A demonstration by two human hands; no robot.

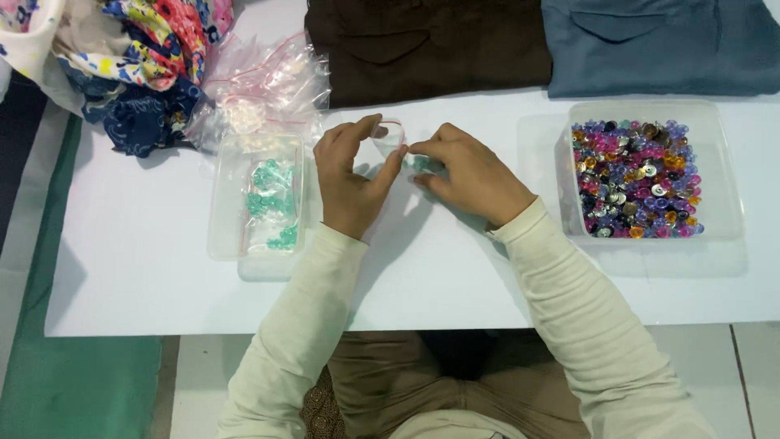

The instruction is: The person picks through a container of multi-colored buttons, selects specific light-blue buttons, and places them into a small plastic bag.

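bright even overhead light | soft shadows | mild blur throughout

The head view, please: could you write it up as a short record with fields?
surface: white table
left hand: pinches the mouth of a small clear bag
right hand: fingers at the bag, by some teal beads
left tub: clear, holds bags of teal beads
right tub: clear, mixed coloured beads
behind: brown cloth, blue cloth, floral cloth, empty bags
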